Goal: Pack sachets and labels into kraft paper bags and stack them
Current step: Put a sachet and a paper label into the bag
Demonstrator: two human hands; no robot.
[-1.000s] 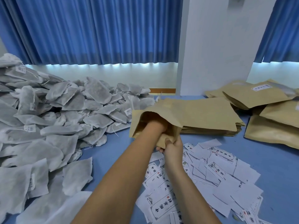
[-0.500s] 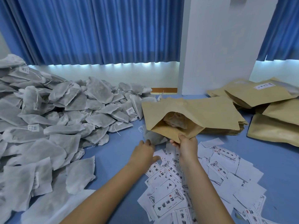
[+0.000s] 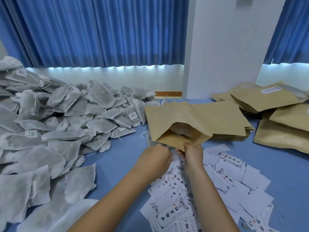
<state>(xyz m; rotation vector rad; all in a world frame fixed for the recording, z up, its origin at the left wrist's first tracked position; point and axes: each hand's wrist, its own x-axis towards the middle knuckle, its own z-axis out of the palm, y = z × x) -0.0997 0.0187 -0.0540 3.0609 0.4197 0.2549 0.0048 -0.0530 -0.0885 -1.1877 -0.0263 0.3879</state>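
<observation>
On the blue table (image 3: 117,158) lies one open bag (image 3: 209,118), and one sachet (image 3: 182,131) shows inside its mouth. The bag rests on a stack (image 3: 234,137) of flat bags; there are too many thin layers to count. To the right sit at least four full bags (image 3: 280,136), some on top of others. The far one has a white label stuck on it. On the left is a big heap of gray sachets (image 3: 66,114), far too many to count. Near the person is a spread of white labels (image 3: 234,181), also too many to count. There are two bare hands.

The right hand (image 3: 192,156) pinches the near, lower lip of the bag, with its fingers (image 3: 185,145) closed tight on the paper. The bag's mouth gapes open just above them.

The left hand (image 3: 155,159) is just beside the right one, below the bag's mouth and over the labels. Its fingers (image 3: 167,154) are curled in. I cannot tell if they hold a label or only touch the paper. The sachet in the bag is just past both hands, touching neither.
</observation>
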